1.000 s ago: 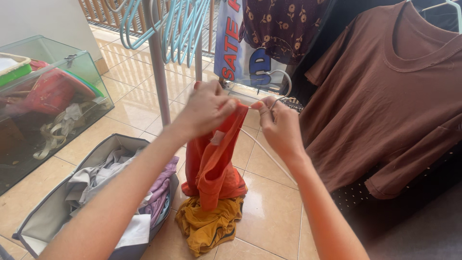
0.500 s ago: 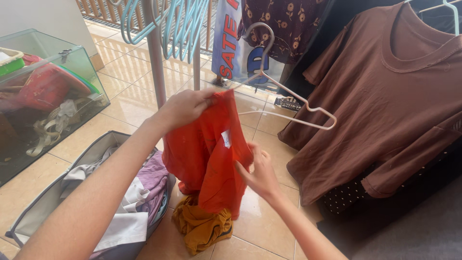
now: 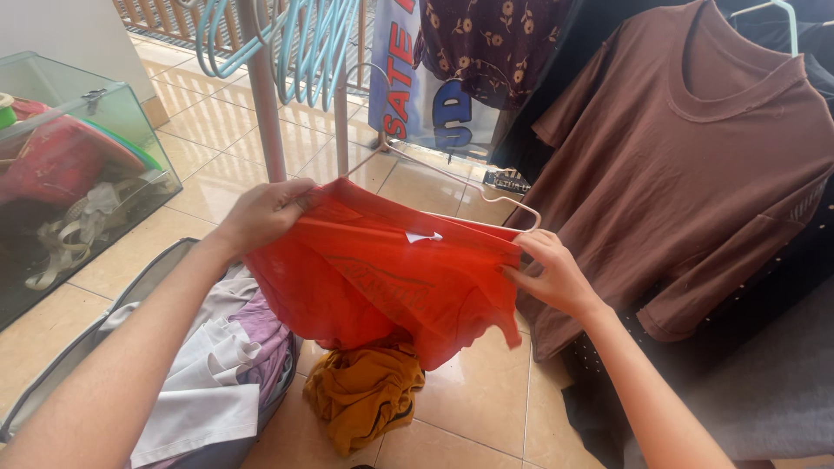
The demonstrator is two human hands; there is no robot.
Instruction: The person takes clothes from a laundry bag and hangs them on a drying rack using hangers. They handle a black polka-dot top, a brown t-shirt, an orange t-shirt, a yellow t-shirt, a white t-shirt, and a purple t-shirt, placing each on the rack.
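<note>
An orange-red garment (image 3: 391,282) is stretched wide between my two hands at the middle of the view. My left hand (image 3: 265,213) grips its left top edge. My right hand (image 3: 552,274) pinches its right edge, close to the end of a white wire hanger (image 3: 452,178) that lies along the garment's top. A small white tag (image 3: 423,236) shows on the cloth. Below it a mustard-yellow garment (image 3: 365,391) lies crumpled on the tiled floor.
A grey laundry bag (image 3: 130,304) with white and purple clothes stands at lower left. A glass tank (image 3: 78,165) is at far left. A metal rack pole (image 3: 265,104) carries light-blue hangers (image 3: 304,43). A brown T-shirt (image 3: 695,165) hangs at right.
My hands have drawn apart and spread the orange-red garment out flat. My right hand moved from its lower front up to its right edge. The hanger came down along the garment's top.
</note>
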